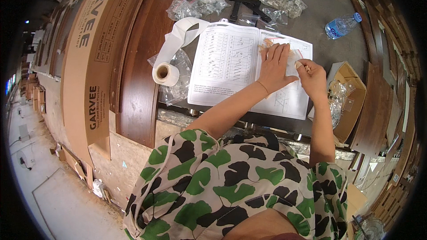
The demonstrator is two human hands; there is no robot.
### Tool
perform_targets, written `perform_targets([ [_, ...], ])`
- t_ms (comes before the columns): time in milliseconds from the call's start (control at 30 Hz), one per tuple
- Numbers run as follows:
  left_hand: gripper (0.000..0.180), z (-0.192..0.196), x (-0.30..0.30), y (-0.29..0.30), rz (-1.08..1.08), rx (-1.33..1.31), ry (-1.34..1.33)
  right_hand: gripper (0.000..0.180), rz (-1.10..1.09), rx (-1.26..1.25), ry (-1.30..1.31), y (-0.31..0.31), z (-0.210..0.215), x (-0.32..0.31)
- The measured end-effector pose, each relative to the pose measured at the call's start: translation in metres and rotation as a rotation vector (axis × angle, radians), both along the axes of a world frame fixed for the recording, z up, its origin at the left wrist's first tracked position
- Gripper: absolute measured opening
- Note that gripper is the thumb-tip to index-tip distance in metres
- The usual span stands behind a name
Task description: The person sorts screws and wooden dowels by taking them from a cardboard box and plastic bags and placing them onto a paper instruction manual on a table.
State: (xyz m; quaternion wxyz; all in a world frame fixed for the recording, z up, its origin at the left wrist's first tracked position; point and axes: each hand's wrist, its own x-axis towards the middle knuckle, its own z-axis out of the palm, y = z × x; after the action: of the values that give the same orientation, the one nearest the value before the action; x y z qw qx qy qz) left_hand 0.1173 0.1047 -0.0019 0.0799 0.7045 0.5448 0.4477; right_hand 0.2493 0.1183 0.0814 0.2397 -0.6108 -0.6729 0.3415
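An open instruction booklet (222, 62) with printed diagrams lies on the dark table in front of me. My left hand (274, 69) rests flat on its right page, fingers stretched over a clear zip bag (295, 54) with a red seal line. Tan wooden pieces (267, 43) show around those fingertips; the hand hides most of the bag. Beside it, my right hand (312, 79) is closed in a pinch at the bag's right side. A small pale piece shows at its fingertips, too small to name.
Left of the booklet stands a white label roll (165, 74), its strip unwound. Hardware bags (205, 2), black brackets (247, 6) and another parts bag (282, 0) lie behind. A water bottle (342, 26) and a cardboard box (347, 106) are right; brown boards (140, 62) and a long carton (89, 62) left.
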Motion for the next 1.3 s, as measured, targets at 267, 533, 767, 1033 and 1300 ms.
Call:
perform_targets([
  [267, 0.064, 0.007, 0.003, 0.01, -0.066, 0.114, -0.056, 0.023, 0.037, -0.326, 0.255, -0.007, 0.029, 0.0],
  [533, 0.048, 0.015, 0.008, 0.005, -0.235, 0.094, -0.156, 0.024, 0.251, -0.638, 0.302, 0.001, 0.049, 0.03],
  [767, 0.061, 0.038, 0.006, -0.007, -0.348, -0.035, -0.118, 0.028, 0.45, -0.465, 0.001, -0.003, 0.07, 0.021],
  [1033, 0.057, 0.035, -0.003, -0.01, -0.307, -0.199, -0.134, 0.029, 0.491, -0.426, -0.028, 0.006, 0.067, 0.03],
  [1300, 0.06, 0.05, 0.001, -0.016, -0.482, -0.367, -0.206, 0.026, 0.473, -0.391, -0.096, -0.003, 0.06, 0.026],
])
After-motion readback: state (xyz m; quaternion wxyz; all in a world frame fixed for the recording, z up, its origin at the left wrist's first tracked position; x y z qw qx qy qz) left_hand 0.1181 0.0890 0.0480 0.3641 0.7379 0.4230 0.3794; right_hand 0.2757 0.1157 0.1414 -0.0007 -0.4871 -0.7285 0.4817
